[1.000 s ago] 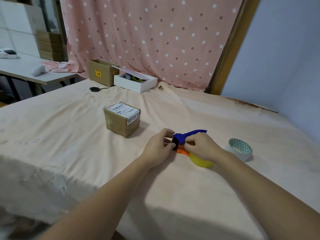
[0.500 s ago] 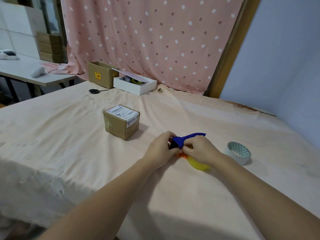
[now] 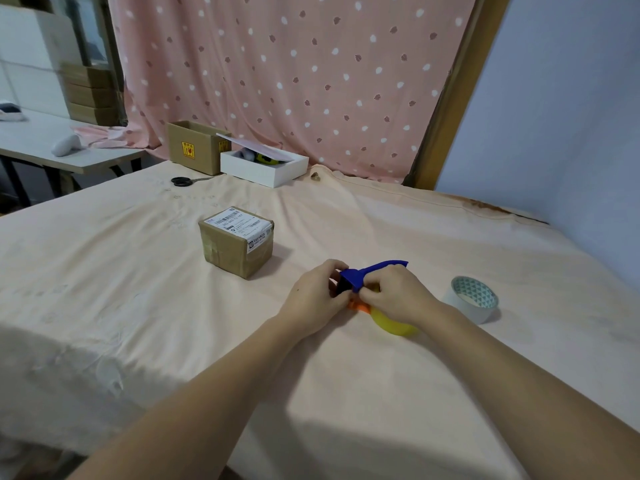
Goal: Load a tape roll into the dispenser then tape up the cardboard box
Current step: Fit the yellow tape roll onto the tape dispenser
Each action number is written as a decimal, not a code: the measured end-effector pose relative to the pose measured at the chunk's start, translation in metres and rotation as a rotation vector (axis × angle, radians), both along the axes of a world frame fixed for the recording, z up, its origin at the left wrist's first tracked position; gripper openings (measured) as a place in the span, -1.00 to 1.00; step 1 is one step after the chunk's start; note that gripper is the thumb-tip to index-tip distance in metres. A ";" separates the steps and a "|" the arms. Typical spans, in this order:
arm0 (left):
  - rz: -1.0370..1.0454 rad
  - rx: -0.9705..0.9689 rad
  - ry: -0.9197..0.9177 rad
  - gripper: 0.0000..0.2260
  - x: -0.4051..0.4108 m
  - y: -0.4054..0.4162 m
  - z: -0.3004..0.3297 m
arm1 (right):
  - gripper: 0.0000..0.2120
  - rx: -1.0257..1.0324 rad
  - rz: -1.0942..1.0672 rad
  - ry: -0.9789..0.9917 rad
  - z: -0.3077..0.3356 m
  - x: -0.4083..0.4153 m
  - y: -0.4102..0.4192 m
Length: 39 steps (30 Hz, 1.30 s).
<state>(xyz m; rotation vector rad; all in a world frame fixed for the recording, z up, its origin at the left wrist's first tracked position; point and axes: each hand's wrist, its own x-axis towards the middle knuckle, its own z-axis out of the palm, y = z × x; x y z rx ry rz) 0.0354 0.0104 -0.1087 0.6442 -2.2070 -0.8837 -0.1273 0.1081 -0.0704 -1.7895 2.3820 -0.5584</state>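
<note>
Since a second ago my left hand (image 3: 317, 299) has closed in tighter against the dispenser's near-left end, and the dispenser (image 3: 372, 277) itself has barely shifted on the bench (image 3: 138, 306). Both hands are curled shut on it: the left pinches the dark end below the blue body, the right hand (image 3: 398, 296) wraps over the middle, with the orange part and the yellow handle (image 3: 394, 323) poking out beneath. The tape roll (image 3: 474, 299) sits loose just right of my right wrist, not yet loaded. The cardboard box (image 3: 237, 242) stands apart, far-left of the hands. I judge the dispenser light, rigid plastic, slick where smooth and likely with a sharp blade, so I'd hold it by the handle. The roll looks light and stiff; I'd grip it across its rim
</note>
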 end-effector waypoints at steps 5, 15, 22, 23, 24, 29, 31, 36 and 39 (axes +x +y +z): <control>0.000 -0.062 -0.006 -0.63 0.001 0.000 -0.001 | -0.76 0.006 -0.001 0.019 0.002 0.000 0.000; 0.012 -0.104 -0.044 -0.63 0.001 -0.002 -0.002 | -0.45 0.299 -0.081 0.128 0.025 0.001 0.013; -0.029 -0.142 -0.095 -0.63 0.005 -0.007 0.001 | -0.14 0.210 -0.079 -0.035 0.022 -0.011 0.032; -0.030 -0.131 -0.092 -0.63 0.006 -0.007 0.001 | -0.18 0.211 -0.044 -0.063 0.024 -0.014 0.035; -0.032 -0.122 -0.088 -0.62 0.005 -0.007 0.001 | -0.22 0.225 -0.011 -0.081 0.025 -0.017 0.037; -0.032 -0.101 -0.068 -0.62 0.005 -0.009 -0.001 | -0.29 0.321 0.081 -0.080 0.029 -0.020 0.035; -0.030 -0.099 -0.066 -0.62 0.005 -0.010 -0.003 | -0.33 0.350 0.081 -0.038 0.029 -0.014 0.034; -0.040 -0.074 -0.063 -0.61 0.006 -0.012 -0.005 | -0.55 0.222 -0.028 0.143 0.022 0.001 0.023; -0.040 -0.070 -0.042 -0.61 0.005 -0.011 -0.006 | -0.61 0.143 -0.046 0.244 0.013 0.009 0.012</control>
